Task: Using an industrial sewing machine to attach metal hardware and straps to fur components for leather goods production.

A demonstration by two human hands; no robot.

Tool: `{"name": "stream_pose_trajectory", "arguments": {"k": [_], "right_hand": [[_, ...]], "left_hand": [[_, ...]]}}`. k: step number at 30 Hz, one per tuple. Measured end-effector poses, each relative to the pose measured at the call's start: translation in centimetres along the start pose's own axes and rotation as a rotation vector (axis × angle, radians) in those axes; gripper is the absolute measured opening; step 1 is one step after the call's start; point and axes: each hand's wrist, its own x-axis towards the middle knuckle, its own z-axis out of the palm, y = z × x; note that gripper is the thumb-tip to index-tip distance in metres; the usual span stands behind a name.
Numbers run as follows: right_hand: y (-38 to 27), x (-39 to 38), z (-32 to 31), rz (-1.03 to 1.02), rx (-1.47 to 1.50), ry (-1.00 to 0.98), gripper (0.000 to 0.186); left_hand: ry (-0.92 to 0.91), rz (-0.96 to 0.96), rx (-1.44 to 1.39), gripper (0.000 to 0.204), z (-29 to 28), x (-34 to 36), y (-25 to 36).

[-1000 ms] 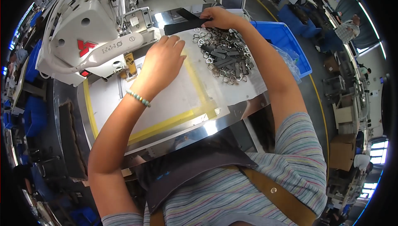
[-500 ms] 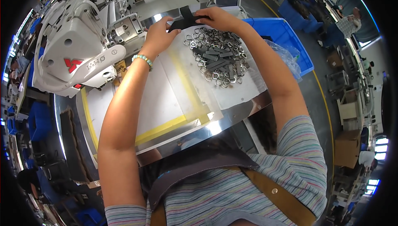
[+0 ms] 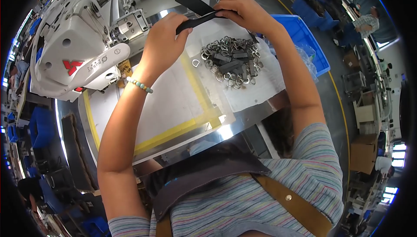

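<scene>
A black fabric strap (image 3: 197, 22) is stretched between my hands at the far side of the work surface. My left hand (image 3: 167, 35) pinches its left end between thumb and fingers. At its right end my right hand (image 3: 247, 13) grips it, fingers bent over the fabric. A wide black flap (image 3: 193, 3) sticks out up and left from beside the right fingers. Nearer me lies a heap of metal D-rings (image 3: 232, 80) mixed with short dark webbing pieces (image 3: 232, 66). One loose D-ring (image 3: 196, 63) sits apart, left of the heap.
A white industrial sewing machine (image 3: 74, 41) stands at the left, close to my left forearm. Yellow tape (image 3: 169, 135) borders a white sheet (image 3: 169, 106) on the metal table. Beyond my right arm is a blue bin (image 3: 319, 56) with clear plastic (image 3: 304, 54) in it.
Both hands have shifted, the right one further right and up, and the strap now spans a wider gap. Its flap has swung leftward. The lone D-ring shows more plainly apart from the heap.
</scene>
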Motion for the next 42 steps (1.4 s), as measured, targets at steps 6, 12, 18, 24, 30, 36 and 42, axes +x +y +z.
{"name": "stream_pose_trajectory", "arguments": {"k": [6, 12, 18, 24, 30, 36, 42], "right_hand": [[3.0, 1.7, 3.3, 0.003, 0.069, -0.026, 0.020], [7.4, 1.8, 8.5, 0.143, 0.102, -0.117, 0.025], [7.4, 2.5, 6.6, 0.274, 0.172, 0.051, 0.026], [9.3, 0.5, 2.3, 0.404, 0.306, 0.175, 0.029], [10.9, -4.0, -0.5, 0.733, 0.424, -0.056, 0.044], [8.2, -5.7, 0.2, 0.650, 0.083, -0.421, 0.055], [6.3, -4.5, 1.7, 0.653, 0.042, -0.367, 0.046]], "left_hand": [[0.194, 0.077, 0.221, 0.037, 1.4, -1.3, -1.5], [-0.029, 0.145, 0.396, 0.049, 2.5, -3.7, -1.0], [-0.069, 0.019, 0.331, 0.049, 2.6, -4.3, -2.3], [-0.001, 0.002, 0.282, 0.047, 3.8, -1.7, -4.4], [-0.003, 0.008, 0.282, 0.051, 5.2, 1.1, -6.9], [-0.071, 0.027, 0.167, 0.052, 7.1, 3.9, -4.5], [-0.127, 0.033, 0.163, 0.043, 8.6, 7.7, -5.0]]}}
